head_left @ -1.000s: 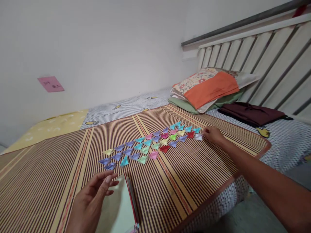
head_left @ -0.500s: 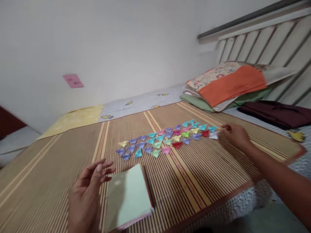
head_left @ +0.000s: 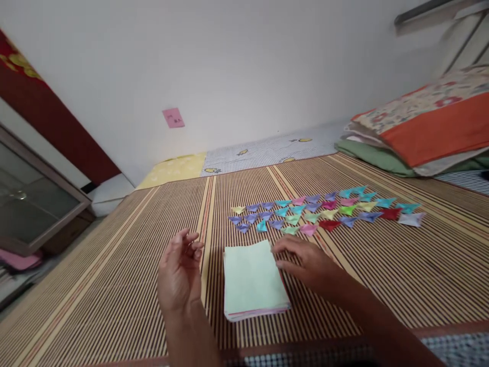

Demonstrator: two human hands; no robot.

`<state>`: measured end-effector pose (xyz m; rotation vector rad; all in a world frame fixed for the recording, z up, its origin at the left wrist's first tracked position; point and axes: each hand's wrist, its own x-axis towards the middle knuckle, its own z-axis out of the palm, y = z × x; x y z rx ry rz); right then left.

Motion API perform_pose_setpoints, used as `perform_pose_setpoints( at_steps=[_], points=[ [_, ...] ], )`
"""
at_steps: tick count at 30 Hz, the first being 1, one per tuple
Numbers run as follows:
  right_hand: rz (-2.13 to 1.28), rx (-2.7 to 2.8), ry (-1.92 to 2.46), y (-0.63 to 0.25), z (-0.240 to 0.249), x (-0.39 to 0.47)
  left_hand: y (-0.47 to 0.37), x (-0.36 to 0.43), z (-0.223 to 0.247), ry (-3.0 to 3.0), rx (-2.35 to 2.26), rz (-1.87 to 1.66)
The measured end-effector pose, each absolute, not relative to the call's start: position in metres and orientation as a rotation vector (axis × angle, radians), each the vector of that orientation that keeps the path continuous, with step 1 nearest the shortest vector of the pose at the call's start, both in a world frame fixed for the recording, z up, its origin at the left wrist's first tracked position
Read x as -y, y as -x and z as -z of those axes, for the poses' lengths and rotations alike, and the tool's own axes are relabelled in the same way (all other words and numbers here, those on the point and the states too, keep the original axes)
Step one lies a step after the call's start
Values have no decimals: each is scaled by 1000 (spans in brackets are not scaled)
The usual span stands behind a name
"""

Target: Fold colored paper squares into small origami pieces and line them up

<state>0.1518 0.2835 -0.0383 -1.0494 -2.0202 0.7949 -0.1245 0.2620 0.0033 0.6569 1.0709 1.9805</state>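
Observation:
A stack of coloured paper (head_left: 254, 280), pale green on top, lies on the striped mat (head_left: 126, 285) in front of me. To its left, my left hand (head_left: 179, 270) is raised with the fingers loosely curled and apart, holding nothing. At the stack's upper right edge is my right hand (head_left: 307, 260), thumb and fingers apart; whether the fingertips touch the paper I cannot tell. Beyond the stack, several small folded paper pieces (head_left: 311, 217) in blue, green, pink, red and yellow lie in rows. A white folded piece (head_left: 411, 219) is at their right end.
Folded bedding with an orange band (head_left: 439, 125) is piled at the back right. A pink note (head_left: 173, 118) is stuck on the white wall (head_left: 267, 66). On the left stands a glass-fronted cabinet (head_left: 34, 193).
My right hand has moved from the white folded piece at the rows' right end to the paper stack. The view has turned left, and my left hand remains beside the stack.

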Motion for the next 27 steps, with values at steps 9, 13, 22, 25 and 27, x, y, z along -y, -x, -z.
perform_pose_setpoints(
  at_steps=[9, 13, 22, 25, 27],
  points=[
    [-740, 1967, 1174, -129, 55, -340, 93, -273, 20, -1347, -1374, -1109],
    [-785, 1901, 1214, -124, 65, -340, 83, -285, 48, -1421, -1499, -995],
    [-898, 1827, 1171, -116, 74, -341, 78, -291, 64, -1506, -1604, -929],
    [-849, 1813, 1186, -116, 75, -342, 78, -292, 62, -1529, -1619, -930],
    [-830, 1821, 1195, -116, 76, -342, 78, -293, 61, -1533, -1629, -941]
  ],
)
